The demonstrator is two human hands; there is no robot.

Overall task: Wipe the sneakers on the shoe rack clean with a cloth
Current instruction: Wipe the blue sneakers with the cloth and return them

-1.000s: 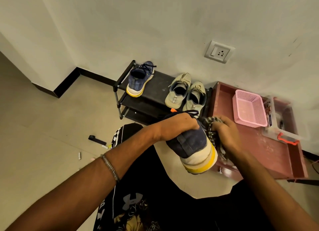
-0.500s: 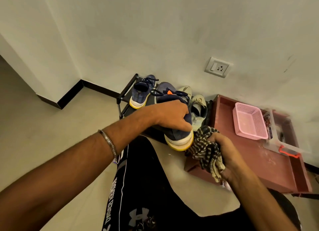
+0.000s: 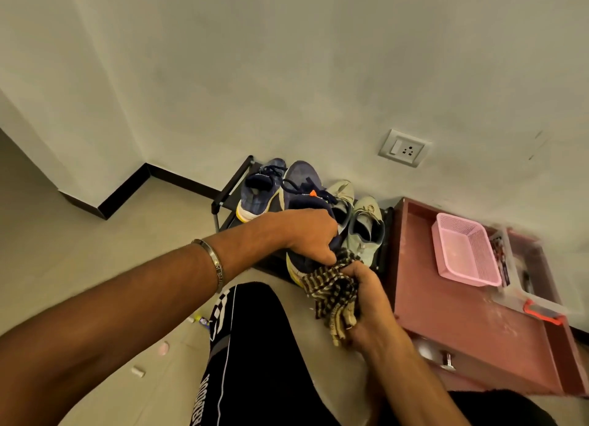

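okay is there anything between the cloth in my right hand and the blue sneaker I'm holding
Nothing visible. The checked cloth, bunched in your right hand, already reaches the heel of the blue sneaker that your left hand grips over the shoe rack.

1. The shoe rack (image 3: 229, 191) stands against the wall, with the cabinet (image 3: 471, 323) just beside it on the right.
2. One sneaker (image 3: 255, 193) sits at the rack's left end; a pair of sneakers (image 3: 363, 221) sits at its right end.
3. Between them, the held sneaker (image 3: 302, 183) is in the left hand (image 3: 306, 234), over the rack.
4. The right hand (image 3: 366, 301) is in front of that sneaker, with the cloth (image 3: 331, 288) in it, touching the sneaker's near end.
5. A basket (image 3: 462, 253) lies on the cabinet, with a bin (image 3: 538, 301) to its right.
6. A wall socket (image 3: 403, 151) is above the pair.
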